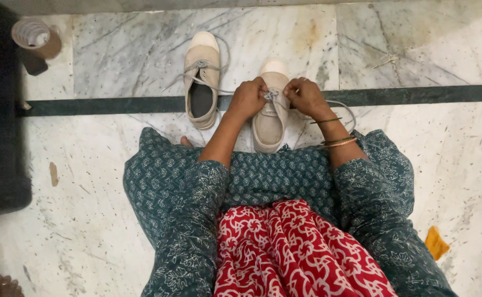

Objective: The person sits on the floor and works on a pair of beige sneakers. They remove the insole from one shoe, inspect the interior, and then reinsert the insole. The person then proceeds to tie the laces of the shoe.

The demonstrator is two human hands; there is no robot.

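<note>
On the marble floor (114,66), just ahead of the seated person's knees, stands a beige shoe (269,110) with a white toe cap, its grey lace (272,95) pinched from both sides. The left hand (247,99) grips the lace on one side and the right hand (306,96) on the other, fingers clenched on it over the tongue. A loose loop trails off to the right; tugged unevenly, it could likely slip free or knot up. Beside it lies the second shoe (201,77), its lace spread about. A plastic cup (32,36) sits well apart.
</note>
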